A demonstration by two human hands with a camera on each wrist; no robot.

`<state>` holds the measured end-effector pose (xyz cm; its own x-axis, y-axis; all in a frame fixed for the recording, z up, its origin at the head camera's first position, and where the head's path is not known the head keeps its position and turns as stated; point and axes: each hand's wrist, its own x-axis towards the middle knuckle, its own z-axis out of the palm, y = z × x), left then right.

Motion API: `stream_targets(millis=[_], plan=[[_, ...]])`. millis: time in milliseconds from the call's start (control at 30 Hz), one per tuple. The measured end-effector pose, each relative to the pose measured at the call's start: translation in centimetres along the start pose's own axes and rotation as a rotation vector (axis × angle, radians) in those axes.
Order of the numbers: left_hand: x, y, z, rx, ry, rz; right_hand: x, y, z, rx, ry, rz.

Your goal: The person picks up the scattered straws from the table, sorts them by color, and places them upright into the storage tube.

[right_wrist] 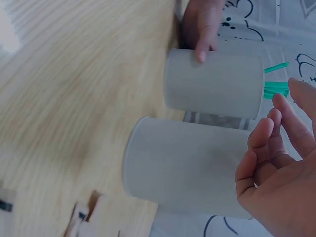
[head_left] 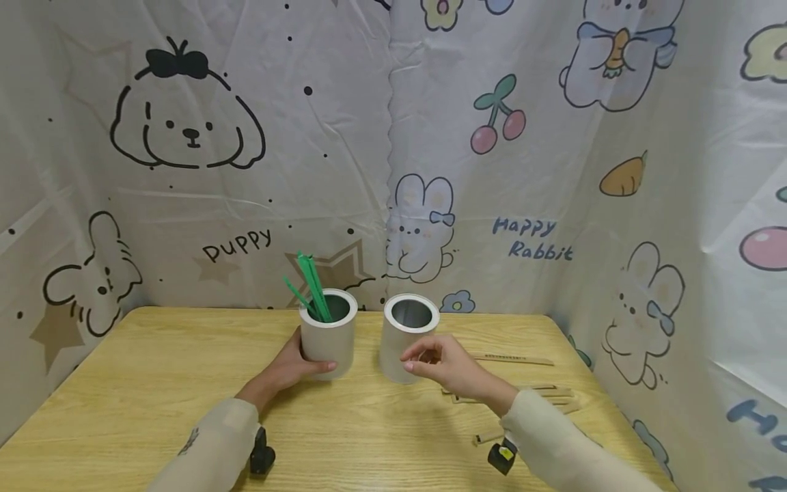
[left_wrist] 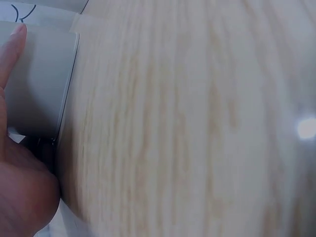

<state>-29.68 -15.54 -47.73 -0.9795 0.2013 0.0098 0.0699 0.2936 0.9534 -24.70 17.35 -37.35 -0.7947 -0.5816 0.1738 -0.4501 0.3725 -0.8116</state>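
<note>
Cup-steadying step, apparently | Left hand [head_left: 294, 365] grips a white cylindrical cup [head_left: 336, 343] of slim green sticks [head_left: 315, 287], nine o'clock from a matching white cup [head_left: 397, 340] | Right hand [head_left: 453, 367], fingers loosely curled, holds nothing visible | Next likely needs a pinch: tan wooden sticks [head_left: 553, 392], four o'clock

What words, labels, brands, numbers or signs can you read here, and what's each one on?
"PUPPY", on the backdrop cloth, left side.
"Happy Rabbit", same cloth, right of centre.
"H", blue, cloth's right edge; remainder cut off.
Marks on the farthest wooden stick and left sleeve: too small to read.
Left cup and right cup: none visible.
</note>
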Motion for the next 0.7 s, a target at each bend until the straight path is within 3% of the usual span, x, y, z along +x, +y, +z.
stream_targets(millis=[333,700], plan=[[-0.5,0.6,-0.1,0.01,-0.005,0.007,-1.1,1.3,-0.2,-0.041,-0.019,0.019],[-0.9,0.7,-0.1,0.0,-0.009,0.059,-2.0,2.5,-0.4,-0.063,-0.018,0.046]])
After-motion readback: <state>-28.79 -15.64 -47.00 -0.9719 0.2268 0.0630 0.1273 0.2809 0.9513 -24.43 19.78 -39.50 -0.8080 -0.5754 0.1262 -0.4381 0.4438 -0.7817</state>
